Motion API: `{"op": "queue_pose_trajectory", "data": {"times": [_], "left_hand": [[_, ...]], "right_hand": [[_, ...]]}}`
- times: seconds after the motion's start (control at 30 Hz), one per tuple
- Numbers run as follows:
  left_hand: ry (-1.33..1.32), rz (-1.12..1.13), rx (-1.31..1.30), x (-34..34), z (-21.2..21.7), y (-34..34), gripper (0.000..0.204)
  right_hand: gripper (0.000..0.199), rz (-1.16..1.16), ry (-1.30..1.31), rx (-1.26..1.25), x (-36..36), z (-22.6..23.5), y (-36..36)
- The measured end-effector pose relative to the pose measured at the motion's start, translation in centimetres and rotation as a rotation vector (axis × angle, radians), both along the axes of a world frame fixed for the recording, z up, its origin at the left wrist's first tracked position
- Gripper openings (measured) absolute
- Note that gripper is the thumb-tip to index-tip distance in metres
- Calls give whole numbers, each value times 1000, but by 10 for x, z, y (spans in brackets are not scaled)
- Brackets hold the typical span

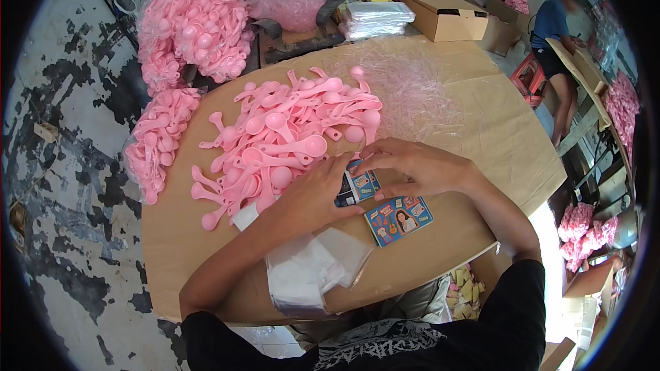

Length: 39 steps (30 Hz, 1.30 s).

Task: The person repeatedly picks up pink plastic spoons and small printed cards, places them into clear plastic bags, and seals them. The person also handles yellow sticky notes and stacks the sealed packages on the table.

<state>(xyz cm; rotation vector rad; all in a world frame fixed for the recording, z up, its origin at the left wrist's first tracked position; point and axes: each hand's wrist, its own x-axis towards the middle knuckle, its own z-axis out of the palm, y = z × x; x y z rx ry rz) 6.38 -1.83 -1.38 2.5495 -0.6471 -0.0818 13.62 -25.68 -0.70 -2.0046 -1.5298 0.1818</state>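
Small blue printed cards [361, 187] stand between my two hands, partly hidden by the fingers. My left hand [322, 192] closes on their left side, thumb low and fingers near the top edge. Curved over the top and right side is my right hand [419, 168], its thumb at the cards' right edge. Just below lies a neat stack of similar printed cards [399, 220], flat on the brown-covered table [481, 137]. Clear plastic bags [302, 271] are spread under my left forearm. A big heap of pink measuring spoons [289, 127] spreads beyond my left hand.
Thin clear plastic strips [405, 93] lie loose beyond my right hand. Bulging bags of pink spoons [196, 27] stand at the far left. A stack of clear bags [377, 19] and an open carton [443, 14] sit at the back. Another person [554, 48] works at the right.
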Motion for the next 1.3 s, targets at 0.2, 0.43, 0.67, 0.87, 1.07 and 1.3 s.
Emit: {"op": "queue_pose_trajectory", "data": {"times": [0.2, 0.43, 0.67, 0.87, 1.07, 1.3], "left_hand": [[18, 9, 31, -2, 1, 1, 81], [-3, 12, -7, 3, -6, -1, 79], [-38, 13, -9, 4, -8, -2, 78], [54, 32, 14, 1, 4, -2, 77], [-15, -42, -19, 1, 5, 3, 76], [25, -27, -93, 7, 1, 10, 72]], "right_hand": [[36, -20, -70, -29, 2, -10, 5], [36, -41, -111, -42, 2, -9, 11], [42, -50, -121, -12, 7, -17, 11], [40, -46, -113, 0, 9, -14, 7], [38, -40, -98, 26, 13, -6, 1], [40, -104, 36, 42, 14, 11, -9]]}}
